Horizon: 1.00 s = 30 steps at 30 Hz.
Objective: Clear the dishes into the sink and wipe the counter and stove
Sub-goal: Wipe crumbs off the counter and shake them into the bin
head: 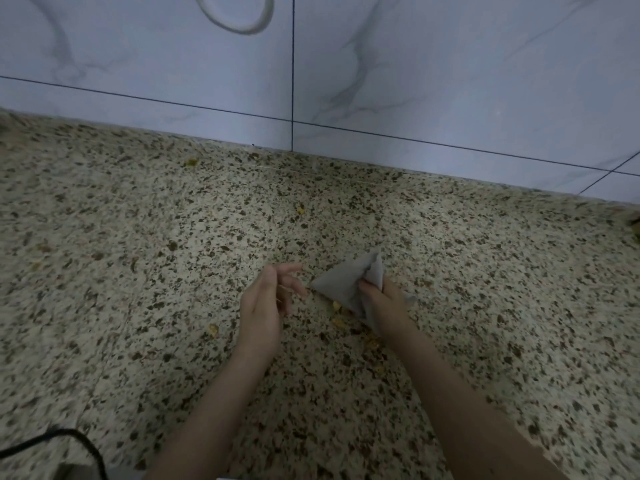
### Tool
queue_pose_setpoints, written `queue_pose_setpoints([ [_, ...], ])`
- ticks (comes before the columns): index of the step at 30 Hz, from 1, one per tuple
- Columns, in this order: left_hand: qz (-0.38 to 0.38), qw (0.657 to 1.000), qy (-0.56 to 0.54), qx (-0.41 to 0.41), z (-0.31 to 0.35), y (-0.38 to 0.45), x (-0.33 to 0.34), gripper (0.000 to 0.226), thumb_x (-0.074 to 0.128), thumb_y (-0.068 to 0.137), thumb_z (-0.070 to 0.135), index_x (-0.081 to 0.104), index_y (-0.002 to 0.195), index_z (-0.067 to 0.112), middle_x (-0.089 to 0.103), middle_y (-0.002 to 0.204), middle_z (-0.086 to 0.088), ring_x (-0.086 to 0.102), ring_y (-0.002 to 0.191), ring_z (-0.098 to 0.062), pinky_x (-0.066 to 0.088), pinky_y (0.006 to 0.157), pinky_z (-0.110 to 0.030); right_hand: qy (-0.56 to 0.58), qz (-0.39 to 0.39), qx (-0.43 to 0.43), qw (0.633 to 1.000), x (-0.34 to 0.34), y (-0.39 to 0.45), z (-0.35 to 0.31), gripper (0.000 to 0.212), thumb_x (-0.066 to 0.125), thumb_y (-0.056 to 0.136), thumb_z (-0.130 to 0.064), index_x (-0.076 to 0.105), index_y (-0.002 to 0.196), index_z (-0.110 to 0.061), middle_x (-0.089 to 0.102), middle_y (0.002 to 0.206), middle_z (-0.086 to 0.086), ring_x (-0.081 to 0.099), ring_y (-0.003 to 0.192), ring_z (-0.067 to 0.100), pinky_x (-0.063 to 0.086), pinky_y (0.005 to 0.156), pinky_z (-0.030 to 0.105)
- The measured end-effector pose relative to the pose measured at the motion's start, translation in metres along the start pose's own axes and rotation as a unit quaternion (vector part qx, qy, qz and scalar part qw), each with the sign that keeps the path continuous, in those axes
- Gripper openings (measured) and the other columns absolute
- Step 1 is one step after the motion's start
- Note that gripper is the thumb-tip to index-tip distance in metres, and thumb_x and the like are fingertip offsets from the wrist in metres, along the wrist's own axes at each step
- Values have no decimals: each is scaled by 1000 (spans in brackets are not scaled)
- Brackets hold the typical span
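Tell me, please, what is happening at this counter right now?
A person is wiping a speckled stone counter. The right hand grips a bunched grey cloth down on the surface, while the left hand hovers beside it with loose fingers, holding nothing. Small yellowish food scraps lie by the cloth and elsewhere on the counter, so the wiping is not finished. No dishes, sink or stove are in view.
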<state>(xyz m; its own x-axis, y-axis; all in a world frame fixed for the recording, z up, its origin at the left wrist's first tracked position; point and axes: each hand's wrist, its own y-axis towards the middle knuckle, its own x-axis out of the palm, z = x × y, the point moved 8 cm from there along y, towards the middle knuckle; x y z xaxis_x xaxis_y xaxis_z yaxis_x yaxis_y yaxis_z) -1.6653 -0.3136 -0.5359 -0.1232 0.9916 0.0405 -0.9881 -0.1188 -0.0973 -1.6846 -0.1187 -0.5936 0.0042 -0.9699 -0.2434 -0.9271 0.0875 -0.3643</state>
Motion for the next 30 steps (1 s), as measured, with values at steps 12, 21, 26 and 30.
queue_pose_setpoints([
  [12, -26, 999, 38, 12, 10, -24, -8, 29, 39, 96, 35, 66, 92, 23, 65, 74, 4, 47, 57, -16, 38, 50, -16, -43, -80, -36, 995, 4, -28, 0, 34, 45, 95, -1, 49, 65, -17, 43, 59, 1, 44, 48, 5, 34, 52, 23],
  [21, -37, 998, 52, -3, 10, -38, -1, 30, 37, 96, 29, 67, 95, 23, 65, 76, 4, 46, 57, -17, 38, 49, -16, -47, -74, -37, 995, -15, -47, 21, 29, 51, 90, -9, 51, 62, -18, 47, 57, 2, 46, 46, 1, 38, 53, 26],
  [26, -43, 997, 58, 8, 14, -43, 3, 31, 37, 98, 24, 67, 94, 19, 64, 76, 2, 46, 55, -13, 38, 49, -16, -35, -68, -12, 997, -20, -56, 25, 27, 44, 95, 1, 51, 72, -11, 47, 61, 8, 46, 54, 18, 38, 60, 36],
  [30, -44, 998, 52, 14, 20, -45, 2, 32, 37, 99, 23, 68, 94, 19, 65, 73, 4, 46, 54, -12, 39, 49, -17, 21, -47, 4, 999, -21, -57, 24, 20, 53, 87, -14, 52, 67, -13, 44, 59, 8, 45, 51, 18, 37, 58, 33],
])
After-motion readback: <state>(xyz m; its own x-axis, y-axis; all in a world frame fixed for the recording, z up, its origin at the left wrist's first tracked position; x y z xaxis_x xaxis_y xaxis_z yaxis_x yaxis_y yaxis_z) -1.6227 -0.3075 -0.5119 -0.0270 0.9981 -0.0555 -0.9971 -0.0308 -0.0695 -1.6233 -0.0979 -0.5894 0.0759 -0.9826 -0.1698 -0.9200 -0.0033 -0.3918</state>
